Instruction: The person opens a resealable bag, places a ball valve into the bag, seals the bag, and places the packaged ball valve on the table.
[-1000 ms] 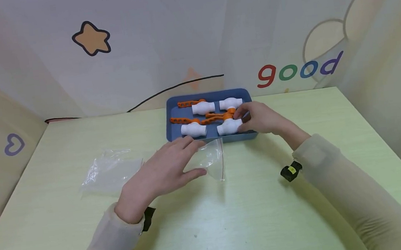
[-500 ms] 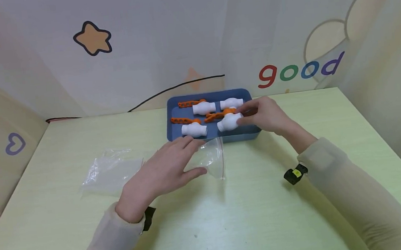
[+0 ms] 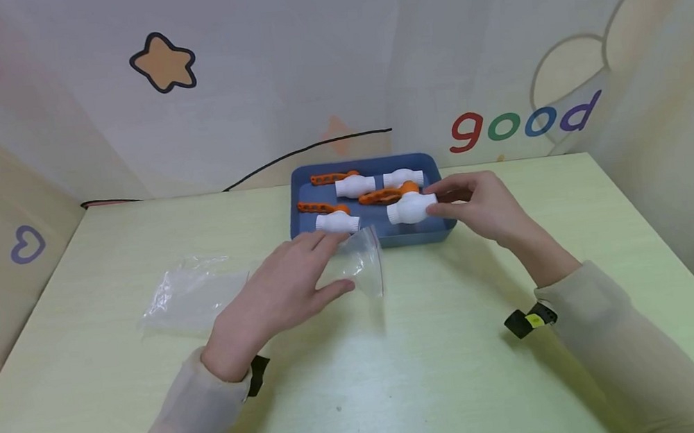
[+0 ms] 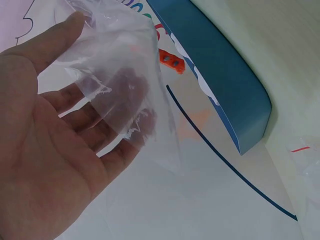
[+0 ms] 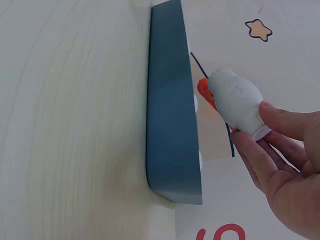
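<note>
My right hand (image 3: 487, 206) pinches the end of a white plastic ball valve (image 3: 412, 208) with an orange lever, raised at the front right of the blue tray (image 3: 418, 237). In the right wrist view the valve (image 5: 235, 97) stands above the tray wall, thumb on one side and fingers on the other. My left hand (image 3: 281, 282) holds a clear zip bag (image 3: 360, 260) between thumb and spread fingers, just in front of the tray. Through the film in the left wrist view, the bag (image 4: 120, 60) shows the fingertips. The bag's red-lined edge faces right.
Inside the tray lie more ball valves, one at front left (image 3: 337, 223), one at back left (image 3: 355, 187) and one at back right (image 3: 402, 178). Other clear bags (image 3: 194, 297) lie on the table left of the left hand. A printed curtain (image 3: 308, 74) rises behind.
My right hand has lifted the front right valve and shifted slightly right with it. The bag's red-lined edge in my left hand has risen and tilted a little.
</note>
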A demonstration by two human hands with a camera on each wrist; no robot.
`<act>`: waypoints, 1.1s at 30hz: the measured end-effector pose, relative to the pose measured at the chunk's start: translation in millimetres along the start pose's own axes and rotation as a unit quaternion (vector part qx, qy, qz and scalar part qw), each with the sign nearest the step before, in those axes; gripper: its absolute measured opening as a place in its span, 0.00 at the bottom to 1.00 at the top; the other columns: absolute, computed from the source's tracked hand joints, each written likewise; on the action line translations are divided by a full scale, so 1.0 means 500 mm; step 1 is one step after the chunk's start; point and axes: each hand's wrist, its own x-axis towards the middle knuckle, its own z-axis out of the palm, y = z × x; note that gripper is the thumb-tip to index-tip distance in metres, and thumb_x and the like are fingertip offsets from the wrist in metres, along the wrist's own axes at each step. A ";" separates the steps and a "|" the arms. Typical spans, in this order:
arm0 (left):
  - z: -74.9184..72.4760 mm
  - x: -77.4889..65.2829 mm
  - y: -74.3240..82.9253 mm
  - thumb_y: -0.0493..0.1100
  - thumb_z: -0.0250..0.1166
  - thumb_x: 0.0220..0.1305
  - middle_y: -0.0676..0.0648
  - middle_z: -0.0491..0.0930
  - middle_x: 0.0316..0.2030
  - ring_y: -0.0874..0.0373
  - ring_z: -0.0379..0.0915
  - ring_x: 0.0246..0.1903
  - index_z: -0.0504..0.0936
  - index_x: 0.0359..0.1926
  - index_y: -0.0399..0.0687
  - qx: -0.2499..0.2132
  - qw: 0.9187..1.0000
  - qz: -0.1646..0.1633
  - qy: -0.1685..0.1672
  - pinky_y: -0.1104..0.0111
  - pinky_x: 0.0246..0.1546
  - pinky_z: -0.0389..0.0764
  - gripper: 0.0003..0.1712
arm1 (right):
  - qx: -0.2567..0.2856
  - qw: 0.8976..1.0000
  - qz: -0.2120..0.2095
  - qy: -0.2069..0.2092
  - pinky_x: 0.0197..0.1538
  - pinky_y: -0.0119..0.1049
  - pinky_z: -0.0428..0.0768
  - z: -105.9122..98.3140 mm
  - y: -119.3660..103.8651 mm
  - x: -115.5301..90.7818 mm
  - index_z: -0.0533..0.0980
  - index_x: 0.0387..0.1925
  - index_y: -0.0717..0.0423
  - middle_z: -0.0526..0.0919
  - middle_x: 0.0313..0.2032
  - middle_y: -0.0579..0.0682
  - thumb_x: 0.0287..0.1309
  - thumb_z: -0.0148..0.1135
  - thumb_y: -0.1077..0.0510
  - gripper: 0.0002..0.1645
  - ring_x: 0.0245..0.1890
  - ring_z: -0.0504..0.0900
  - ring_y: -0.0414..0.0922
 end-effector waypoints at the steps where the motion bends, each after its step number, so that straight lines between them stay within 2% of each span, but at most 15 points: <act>1: 0.000 0.000 -0.001 0.58 0.65 0.61 0.46 0.73 0.58 0.52 0.71 0.53 0.66 0.67 0.46 -0.001 1.000 -0.003 0.002 0.57 0.54 0.73 0.38 | 0.007 1.000 -0.003 0.002 0.45 0.34 0.79 -0.001 -0.001 -0.005 0.80 0.51 0.52 0.80 0.48 0.50 0.55 0.70 0.48 0.23 0.47 0.77 0.46; 11: 0.004 0.004 -0.009 0.56 0.67 0.60 0.47 0.76 0.50 0.53 0.74 0.44 0.68 0.65 0.44 -0.005 0.999 -0.033 0.025 0.59 0.48 0.75 0.37 | 0.057 0.998 -0.033 0.007 0.46 0.31 0.79 -0.012 -0.018 -0.062 0.80 0.50 0.54 0.81 0.47 0.50 0.55 0.70 0.53 0.21 0.48 0.79 0.45; 14: 0.005 0.004 -0.012 0.56 0.67 0.60 0.46 0.76 0.49 0.53 0.74 0.45 0.67 0.65 0.45 -0.006 0.999 -0.037 0.029 0.59 0.49 0.75 0.37 | 0.065 0.997 -0.041 0.003 0.45 0.31 0.79 -0.012 -0.025 -0.079 0.81 0.50 0.55 0.81 0.47 0.51 0.55 0.71 0.55 0.20 0.47 0.79 0.45; 21: 0.004 0.003 -0.016 0.57 0.67 0.60 0.45 0.74 0.55 0.50 0.72 0.53 0.66 0.66 0.44 -0.016 0.998 -0.054 0.024 0.57 0.54 0.73 0.38 | 0.080 0.994 -0.076 -0.003 0.45 0.33 0.80 -0.011 -0.035 -0.101 0.81 0.47 0.57 0.82 0.45 0.51 0.54 0.71 0.59 0.18 0.45 0.80 0.46; 33: 0.009 0.005 -0.025 0.56 0.67 0.60 0.44 0.74 0.55 0.51 0.73 0.50 0.66 0.66 0.43 -0.016 0.998 -0.067 0.015 0.57 0.51 0.75 0.39 | 0.086 0.993 -0.085 -0.014 0.44 0.34 0.80 -0.017 -0.039 -0.112 0.81 0.48 0.58 0.82 0.46 0.52 0.55 0.70 0.60 0.18 0.45 0.80 0.47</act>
